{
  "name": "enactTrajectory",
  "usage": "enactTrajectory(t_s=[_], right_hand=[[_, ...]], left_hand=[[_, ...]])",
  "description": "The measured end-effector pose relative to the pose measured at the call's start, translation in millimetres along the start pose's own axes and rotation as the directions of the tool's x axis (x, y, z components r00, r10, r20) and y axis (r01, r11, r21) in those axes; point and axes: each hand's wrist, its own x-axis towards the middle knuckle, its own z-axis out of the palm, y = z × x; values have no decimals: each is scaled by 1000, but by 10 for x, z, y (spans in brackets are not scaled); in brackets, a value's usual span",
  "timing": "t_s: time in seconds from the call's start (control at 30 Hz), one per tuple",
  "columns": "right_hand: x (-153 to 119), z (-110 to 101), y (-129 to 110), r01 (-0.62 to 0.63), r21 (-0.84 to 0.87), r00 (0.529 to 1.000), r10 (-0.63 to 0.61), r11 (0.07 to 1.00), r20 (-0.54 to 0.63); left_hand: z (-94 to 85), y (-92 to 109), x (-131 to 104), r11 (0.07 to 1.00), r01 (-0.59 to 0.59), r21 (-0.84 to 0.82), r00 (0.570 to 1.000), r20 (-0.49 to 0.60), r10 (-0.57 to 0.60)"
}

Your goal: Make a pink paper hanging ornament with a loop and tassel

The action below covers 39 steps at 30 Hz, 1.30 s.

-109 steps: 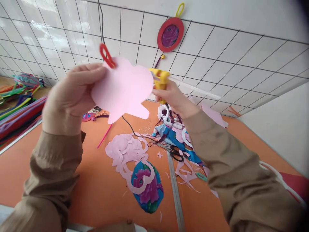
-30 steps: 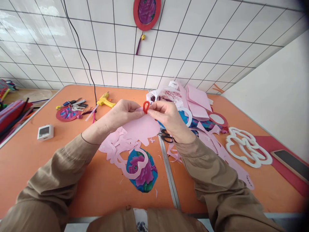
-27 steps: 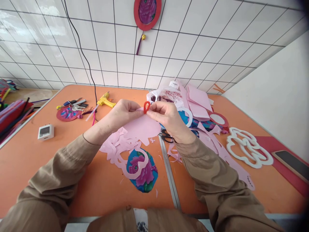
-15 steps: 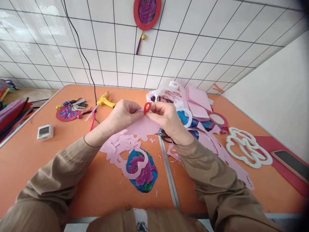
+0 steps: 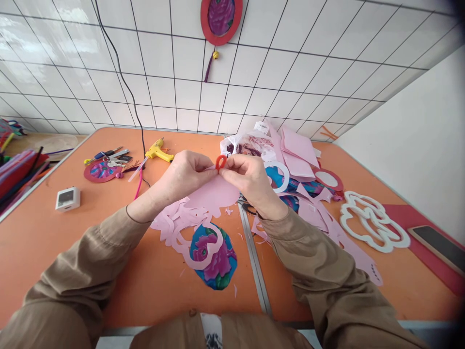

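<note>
My left hand (image 5: 185, 170) and my right hand (image 5: 251, 178) meet above the middle of the table, each with thumb and fingers pinched. Between them, they hold the top edge of a pink felt piece (image 5: 212, 195) that hangs toward me. A small red fuzzy loop (image 5: 218, 164), like bent pipe cleaner, stands up at that edge between my fingertips; its lower end is hidden. Below lie pink felt scraps (image 5: 170, 220) and a blue oval of fabric (image 5: 218, 271) with a purple flower. A curved pink strip (image 5: 199, 264) lies partly over the oval.
To the left are a yellow glue gun (image 5: 156, 151), a red-rimmed floral disc (image 5: 95, 175) with keys and a white box (image 5: 68, 198). White cloud-shaped frames (image 5: 385, 242), a phone (image 5: 438, 242) and folded pink felt (image 5: 298, 150) lie right. A black cable (image 5: 121, 70) hangs by the wall.
The red loop has shifted and tilted very slightly to the left, and the pink piece has turned a little. Both hands keep their pinch in nearly the same place.
</note>
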Motion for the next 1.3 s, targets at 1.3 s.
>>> enactTrajectory(t_s=[1.3], right_hand=[[97,-284,65,24,-131,975,5,991,222]], left_hand=[[-127,-73,69,962,37,-271,999,17,-33]])
